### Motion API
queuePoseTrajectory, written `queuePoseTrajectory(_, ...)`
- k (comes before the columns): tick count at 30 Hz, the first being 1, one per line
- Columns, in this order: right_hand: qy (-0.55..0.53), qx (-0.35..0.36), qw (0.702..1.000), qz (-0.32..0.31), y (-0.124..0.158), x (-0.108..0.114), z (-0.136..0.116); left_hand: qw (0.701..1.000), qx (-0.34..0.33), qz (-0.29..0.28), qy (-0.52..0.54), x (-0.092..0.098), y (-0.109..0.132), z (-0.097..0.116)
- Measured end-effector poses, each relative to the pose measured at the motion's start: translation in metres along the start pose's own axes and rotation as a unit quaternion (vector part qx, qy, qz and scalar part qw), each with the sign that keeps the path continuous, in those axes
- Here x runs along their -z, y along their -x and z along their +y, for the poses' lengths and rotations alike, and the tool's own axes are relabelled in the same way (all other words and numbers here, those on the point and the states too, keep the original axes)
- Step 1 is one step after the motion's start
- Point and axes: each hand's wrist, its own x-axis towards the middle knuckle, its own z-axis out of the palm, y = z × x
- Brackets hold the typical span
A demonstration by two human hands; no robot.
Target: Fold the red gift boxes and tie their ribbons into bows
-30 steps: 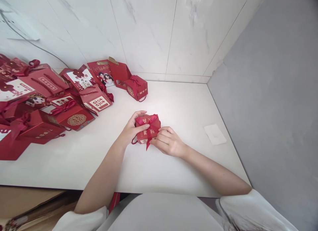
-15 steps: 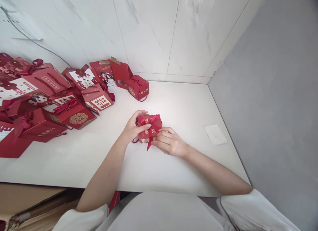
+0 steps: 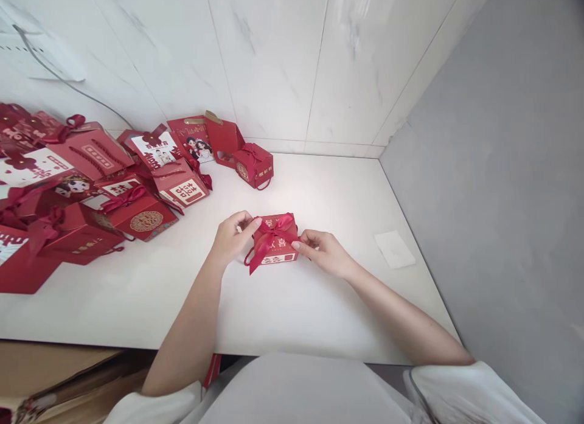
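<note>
A small red gift box [image 3: 285, 250] with pale lettering sits on the white table in front of me, a cord handle [image 3: 249, 255] sticking out at its left. Across its top a dark red satin ribbon [image 3: 267, 244] is tied in a bow, one tail hanging over the near face. My left hand [image 3: 232, 238] is at the box's upper left corner, thumb and fingers pinched on the ribbon's left loop. At the right edge my right hand [image 3: 326, 252] pinches the other end of the ribbon between thumb and forefinger.
Several red gift boxes and bags [image 3: 146, 223] are piled along the left. Another ribboned red box [image 3: 255, 164] stands by the tiled wall [image 3: 274, 71]. A white paper sheet [image 3: 395, 249] lies at the right of the table [image 3: 328, 326]. Cardboard [image 3: 50, 366] is below, lower left.
My left hand has shifted left off the bow's middle to its left loop. My right hand has moved from the near face to the right edge. The ribbon tail now hangs further left.
</note>
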Motion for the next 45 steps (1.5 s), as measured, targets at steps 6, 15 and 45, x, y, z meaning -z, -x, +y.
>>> queuePoseTrajectory(6, -0.057, 0.005, 0.988, -0.145, 0.004, 0.009, -0.010, 0.988, 0.009, -0.020, 0.154, 0.002, -0.002, 0.002)
queuePoseTrajectory(15, 0.153, 0.119, 0.980, 0.052, -0.002, 0.011, -0.005, 0.998, 0.017, -0.009, 0.054, 0.000, 0.007, 0.009)
queuePoseTrajectory(45, 0.213, 0.360, 0.895, 0.153, -0.048, 0.032, 0.009, 0.951, 0.038, -0.033, 0.304, -0.018, 0.003, 0.000)
